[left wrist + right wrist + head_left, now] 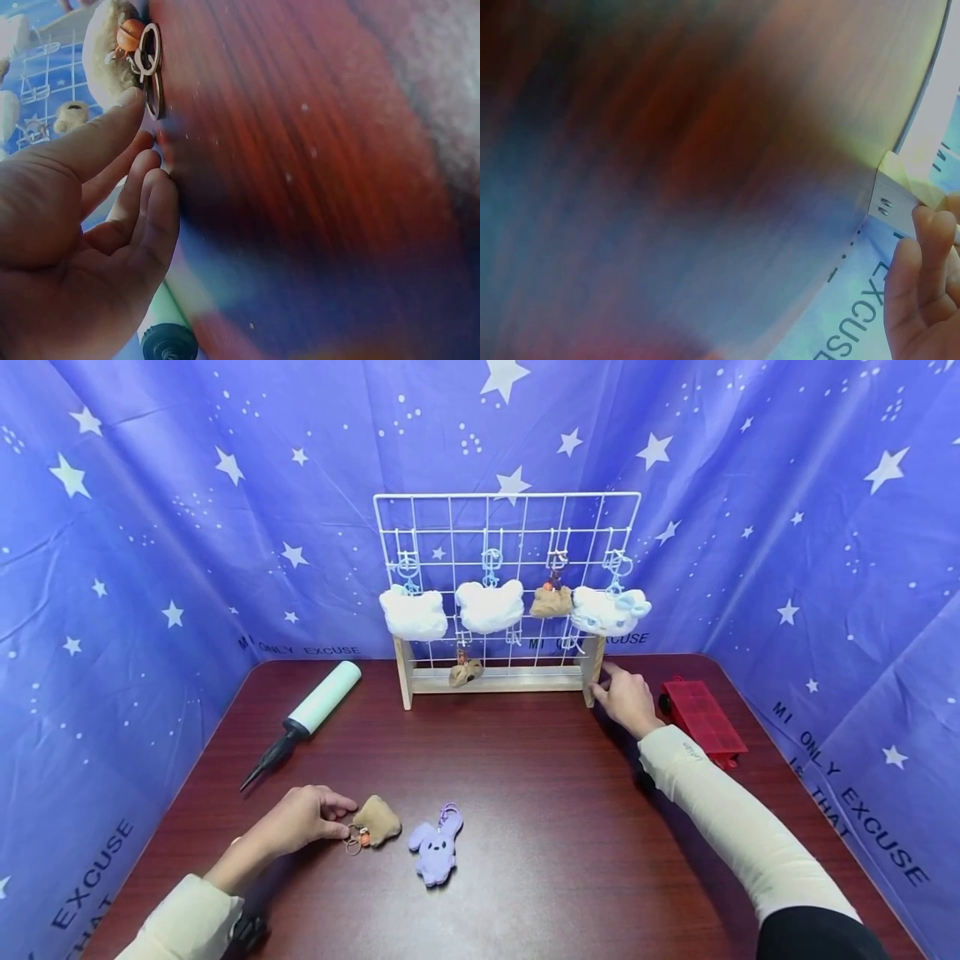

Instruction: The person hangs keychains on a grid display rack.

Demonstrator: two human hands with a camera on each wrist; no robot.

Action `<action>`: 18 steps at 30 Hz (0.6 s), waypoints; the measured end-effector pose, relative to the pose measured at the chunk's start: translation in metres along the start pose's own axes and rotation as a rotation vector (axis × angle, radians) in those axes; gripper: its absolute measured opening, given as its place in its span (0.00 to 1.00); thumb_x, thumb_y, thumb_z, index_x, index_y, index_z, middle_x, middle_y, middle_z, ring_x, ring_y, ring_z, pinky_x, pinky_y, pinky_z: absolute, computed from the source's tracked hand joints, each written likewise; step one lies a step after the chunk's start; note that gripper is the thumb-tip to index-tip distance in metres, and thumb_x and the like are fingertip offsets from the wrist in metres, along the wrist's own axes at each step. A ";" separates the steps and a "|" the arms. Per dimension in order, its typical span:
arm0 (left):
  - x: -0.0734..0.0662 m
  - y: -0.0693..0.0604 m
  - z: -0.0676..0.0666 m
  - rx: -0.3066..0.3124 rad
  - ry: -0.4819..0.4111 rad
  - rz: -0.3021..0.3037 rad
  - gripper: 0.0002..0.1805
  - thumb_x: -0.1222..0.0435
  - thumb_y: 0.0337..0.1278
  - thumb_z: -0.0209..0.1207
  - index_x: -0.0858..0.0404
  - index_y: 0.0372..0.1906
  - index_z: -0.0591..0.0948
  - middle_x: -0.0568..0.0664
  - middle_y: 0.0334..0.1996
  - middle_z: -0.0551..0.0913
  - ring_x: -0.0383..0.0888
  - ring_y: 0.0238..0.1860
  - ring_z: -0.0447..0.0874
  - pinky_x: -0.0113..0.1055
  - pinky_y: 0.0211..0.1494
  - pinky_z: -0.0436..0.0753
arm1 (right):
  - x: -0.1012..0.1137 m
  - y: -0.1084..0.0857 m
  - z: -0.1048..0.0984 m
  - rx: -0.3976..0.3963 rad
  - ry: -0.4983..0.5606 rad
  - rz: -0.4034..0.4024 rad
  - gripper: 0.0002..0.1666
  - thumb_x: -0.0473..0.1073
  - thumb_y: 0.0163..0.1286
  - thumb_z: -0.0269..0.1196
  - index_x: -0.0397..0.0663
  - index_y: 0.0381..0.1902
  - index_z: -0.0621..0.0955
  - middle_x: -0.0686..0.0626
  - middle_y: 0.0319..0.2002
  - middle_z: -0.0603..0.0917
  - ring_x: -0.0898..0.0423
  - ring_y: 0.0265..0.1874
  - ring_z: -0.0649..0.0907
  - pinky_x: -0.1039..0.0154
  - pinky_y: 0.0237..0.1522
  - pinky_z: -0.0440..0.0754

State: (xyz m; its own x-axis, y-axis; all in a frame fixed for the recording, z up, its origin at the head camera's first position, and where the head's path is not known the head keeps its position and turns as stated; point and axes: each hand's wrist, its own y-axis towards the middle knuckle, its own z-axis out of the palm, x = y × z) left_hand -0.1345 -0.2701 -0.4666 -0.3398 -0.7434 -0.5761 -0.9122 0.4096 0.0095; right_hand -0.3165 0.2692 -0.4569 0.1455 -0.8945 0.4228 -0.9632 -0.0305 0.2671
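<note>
My left hand (303,818) is beside a tan plush keychain (378,820) lying on the table. Its thumb tip is next to the keychain's metal ring (152,60), and the loosely bent fingers hold nothing. A lilac plush bunny keychain (435,853) lies to the right. My right hand (628,699) grips the right wooden leg (593,670) of a white wire display rack (525,530), thumb in front and fingers behind. Three white plush keychains, such as the left one (414,613), and a brown one (551,602) hang in a row on the rack. Another brown plush (467,673) hangs lower.
A pale green hand pump (324,697) with a black nozzle lies at the left of the table (517,777). On the right is a red see-through case (705,717). Blue starry cloth (225,527) encloses the back and sides.
</note>
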 end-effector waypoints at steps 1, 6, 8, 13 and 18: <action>0.000 0.000 0.000 -0.003 0.000 0.017 0.17 0.63 0.42 0.78 0.62 0.42 0.91 0.38 0.28 0.85 0.27 0.32 0.78 0.26 0.34 0.80 | 0.000 0.000 0.000 0.002 0.001 0.001 0.27 0.48 0.71 0.64 0.49 0.65 0.77 0.43 0.38 0.92 0.37 0.45 0.88 0.37 0.47 0.81; 0.001 -0.002 0.004 -0.025 0.031 0.105 0.15 0.62 0.39 0.79 0.52 0.38 0.91 0.35 0.26 0.80 0.28 0.31 0.73 0.25 0.33 0.75 | -0.001 0.001 0.000 0.002 0.002 -0.007 0.27 0.48 0.70 0.64 0.49 0.65 0.77 0.43 0.38 0.92 0.37 0.45 0.88 0.38 0.47 0.81; 0.002 -0.002 0.005 -0.039 0.047 0.131 0.14 0.62 0.39 0.79 0.48 0.36 0.91 0.34 0.26 0.80 0.28 0.31 0.74 0.25 0.32 0.75 | 0.000 0.001 0.000 -0.002 0.000 -0.012 0.27 0.48 0.70 0.64 0.48 0.65 0.77 0.43 0.38 0.92 0.37 0.44 0.88 0.38 0.47 0.82; 0.001 -0.002 0.007 -0.052 0.050 0.151 0.10 0.62 0.40 0.78 0.46 0.31 0.90 0.32 0.28 0.84 0.28 0.32 0.79 0.26 0.33 0.78 | -0.001 0.000 0.000 -0.010 -0.006 -0.015 0.27 0.48 0.70 0.65 0.47 0.65 0.77 0.43 0.38 0.92 0.36 0.45 0.88 0.37 0.47 0.82; -0.002 -0.002 0.006 -0.020 0.029 0.120 0.10 0.63 0.42 0.78 0.51 0.30 0.87 0.33 0.25 0.84 0.24 0.28 0.77 0.25 0.31 0.79 | -0.001 0.001 0.001 -0.012 -0.008 -0.020 0.28 0.48 0.70 0.64 0.46 0.65 0.77 0.43 0.37 0.92 0.36 0.44 0.88 0.37 0.46 0.82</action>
State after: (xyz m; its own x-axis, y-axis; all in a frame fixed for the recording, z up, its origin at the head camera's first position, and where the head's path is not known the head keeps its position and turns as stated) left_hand -0.1311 -0.2664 -0.4707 -0.4528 -0.7048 -0.5461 -0.8689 0.4863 0.0929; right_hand -0.3176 0.2692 -0.4581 0.1624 -0.8974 0.4101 -0.9573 -0.0426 0.2860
